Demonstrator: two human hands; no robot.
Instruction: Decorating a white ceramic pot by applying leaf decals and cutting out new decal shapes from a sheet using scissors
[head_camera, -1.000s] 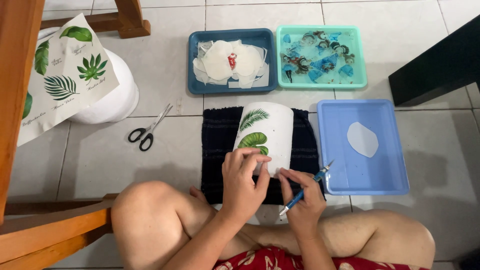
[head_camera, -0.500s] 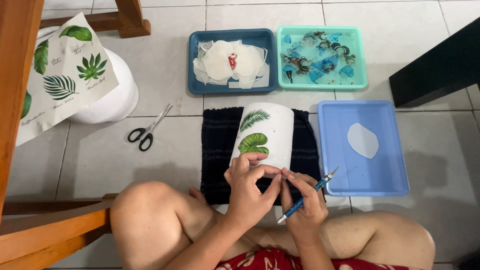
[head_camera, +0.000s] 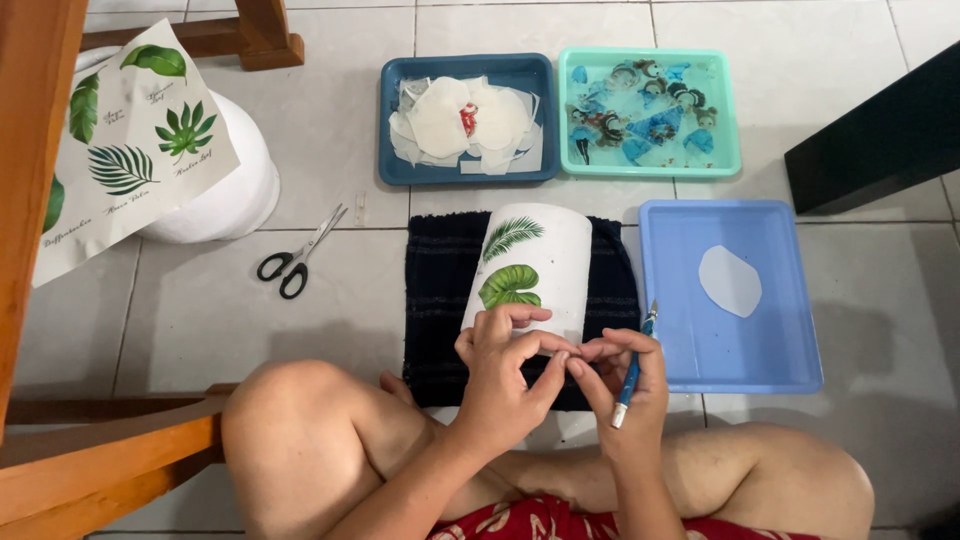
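Note:
A white cylindrical vase (head_camera: 545, 260) with two green leaf pictures lies on its side on a dark towel (head_camera: 440, 290). My left hand (head_camera: 505, 365) rests against the vase's near end, fingers pinched toward my right hand. My right hand (head_camera: 625, 375) holds a thin blue tool (head_camera: 632, 370) upright and meets the left fingertips in front of the vase. Whether something small is pinched between the fingertips cannot be told.
A light blue tray (head_camera: 790, 300) with a white oval cutout sits right of the towel. Behind are a dark blue tray (head_camera: 395, 120) of white paper scraps and a teal tray (head_camera: 735, 110) with soaking pictures. Scissors (head_camera: 295, 262) lie left, near a leaf-printed sheet (head_camera: 130, 150) over a white pot.
Both hands drew back from the vase's lower leaf toward me and now pinch together at the fingertips. The vase has not moved.

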